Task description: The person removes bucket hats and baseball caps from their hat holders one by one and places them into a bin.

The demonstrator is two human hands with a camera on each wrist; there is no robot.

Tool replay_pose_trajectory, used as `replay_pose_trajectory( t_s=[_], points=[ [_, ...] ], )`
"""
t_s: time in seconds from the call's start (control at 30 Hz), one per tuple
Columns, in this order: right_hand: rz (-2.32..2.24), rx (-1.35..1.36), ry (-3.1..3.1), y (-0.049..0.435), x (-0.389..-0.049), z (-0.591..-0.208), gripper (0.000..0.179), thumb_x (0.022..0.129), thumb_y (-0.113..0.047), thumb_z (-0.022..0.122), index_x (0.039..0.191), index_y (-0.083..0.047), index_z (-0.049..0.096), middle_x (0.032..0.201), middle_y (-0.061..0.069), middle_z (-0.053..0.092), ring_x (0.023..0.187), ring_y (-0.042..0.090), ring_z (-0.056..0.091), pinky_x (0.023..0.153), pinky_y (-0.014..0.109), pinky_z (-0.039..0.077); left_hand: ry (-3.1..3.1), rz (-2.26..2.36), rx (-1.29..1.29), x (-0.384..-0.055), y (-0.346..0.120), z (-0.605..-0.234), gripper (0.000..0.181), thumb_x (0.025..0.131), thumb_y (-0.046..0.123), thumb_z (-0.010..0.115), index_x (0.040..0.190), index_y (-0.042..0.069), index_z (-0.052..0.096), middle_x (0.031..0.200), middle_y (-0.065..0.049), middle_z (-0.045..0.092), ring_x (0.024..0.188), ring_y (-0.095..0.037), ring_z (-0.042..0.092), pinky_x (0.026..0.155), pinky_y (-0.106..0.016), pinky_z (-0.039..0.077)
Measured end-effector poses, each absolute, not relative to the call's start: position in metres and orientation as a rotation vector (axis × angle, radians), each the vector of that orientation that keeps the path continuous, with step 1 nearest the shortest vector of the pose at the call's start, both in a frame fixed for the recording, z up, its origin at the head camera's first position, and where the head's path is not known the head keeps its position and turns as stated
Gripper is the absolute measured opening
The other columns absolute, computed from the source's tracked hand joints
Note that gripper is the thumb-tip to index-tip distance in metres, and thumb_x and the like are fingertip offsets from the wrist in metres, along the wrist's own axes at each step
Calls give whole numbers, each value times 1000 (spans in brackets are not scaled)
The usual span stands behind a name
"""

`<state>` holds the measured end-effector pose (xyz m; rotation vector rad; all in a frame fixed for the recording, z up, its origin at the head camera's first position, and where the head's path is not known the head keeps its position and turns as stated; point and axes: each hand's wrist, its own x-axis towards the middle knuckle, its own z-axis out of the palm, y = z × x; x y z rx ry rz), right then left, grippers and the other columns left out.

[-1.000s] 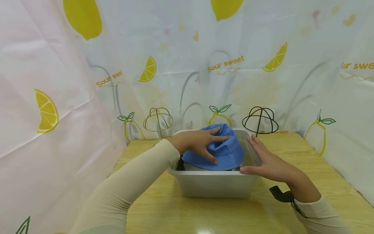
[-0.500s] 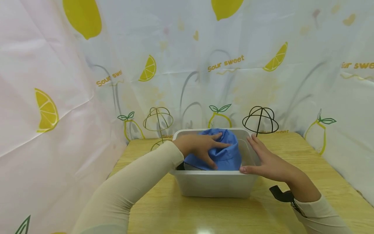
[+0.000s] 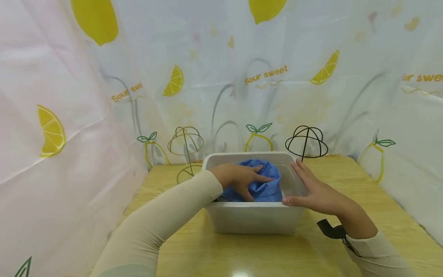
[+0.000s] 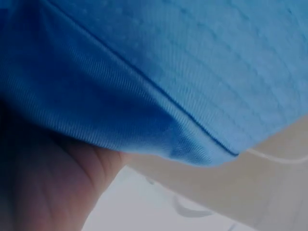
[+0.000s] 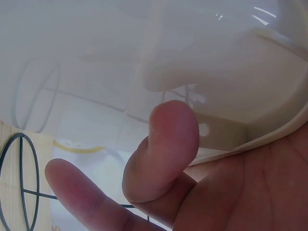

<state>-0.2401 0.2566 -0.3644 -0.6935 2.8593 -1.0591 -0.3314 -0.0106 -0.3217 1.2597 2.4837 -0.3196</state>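
In the head view, a blue bucket hat (image 3: 268, 188) sits inside a white plastic bin (image 3: 256, 217), its crown dented. My left hand (image 3: 238, 179) lies over the hat, with fingers spread and pressing on the crown. Close up in the left wrist view, the stitched blue brim of the hat (image 4: 231, 62) fills the upper part, and my palm (image 4: 62, 183) shows below it. At the bin's right side, my right hand (image 3: 322, 194) has its thumb at the front rim and its straight fingers along the side. Its thumb (image 5: 173, 134) shows before the glossy bin wall (image 5: 86, 82).
Behind the bin stand two bare wire hat stands, a gold one (image 3: 185, 142) at left and a black one (image 3: 306, 142) at right. The wooden table (image 3: 194, 250) runs back to a lemon-print cloth backdrop (image 3: 221, 77).
My left hand and the hat have moved down into the bin, and the dark and grey things that showed under the brim are now almost covered. The right hand stays at the bin's side.
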Motion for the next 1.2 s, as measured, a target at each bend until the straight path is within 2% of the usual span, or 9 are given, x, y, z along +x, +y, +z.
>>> replay_pose_trajectory(
  t_s=[0.37, 0.57, 0.7, 0.83, 1.0, 1.2],
  points=[
    [-1047, -701, 2858, 256, -241, -365, 115, 90, -51, 76, 168, -25, -5, 174, 14, -15, 157, 52, -3, 110, 82, 18, 2431, -317, 1237, -332, -8, -332, 95, 92, 59, 72, 165, 47, 12, 175, -15, -5, 162, -31, 7, 127, -48, 24],
    [-1050, -707, 2860, 255, -241, -365, 114, 91, -50, 76, 168, -25, -5, 174, 13, -14, 157, 51, -2, 110, 82, 19, 2419, -341, 1220, -332, -7, -332, 93, 94, 59, 69, 165, 48, 10, 175, -13, -7, 161, -31, 9, 128, -49, 23],
    [-1043, -716, 2868, 256, -241, -365, 114, 90, -50, 76, 168, -24, -3, 174, 12, -14, 157, 51, -1, 111, 82, 19, 2411, -346, 1165, -331, -6, -332, 91, 95, 64, 64, 164, 50, 7, 175, -10, -9, 159, -42, 13, 127, -55, 20],
    [-1046, -717, 2872, 256, -240, -364, 114, 90, -50, 77, 168, -24, -2, 174, 12, -14, 157, 51, -1, 111, 81, 19, 2398, -327, 1105, -329, -3, -333, 90, 95, 67, 59, 164, 49, 5, 175, -8, -12, 156, -52, 11, 127, -61, 14],
    [-1062, -716, 2863, 257, -239, -364, 113, 90, -49, 77, 168, -23, -1, 174, 12, -14, 157, 51, -2, 111, 82, 18, 2391, -315, 1077, -329, -2, -334, 88, 97, 65, 59, 165, 48, 6, 175, -6, -13, 156, -52, 7, 128, -61, 9],
    [-1063, -721, 2857, 256, -240, -365, 112, 91, -49, 77, 168, -23, 0, 174, 13, -14, 157, 52, -2, 110, 82, 19, 2380, -315, 1079, -332, -2, -335, 86, 97, 65, 59, 165, 48, 9, 176, -4, -7, 158, -49, 6, 128, -60, 8]
  ],
)
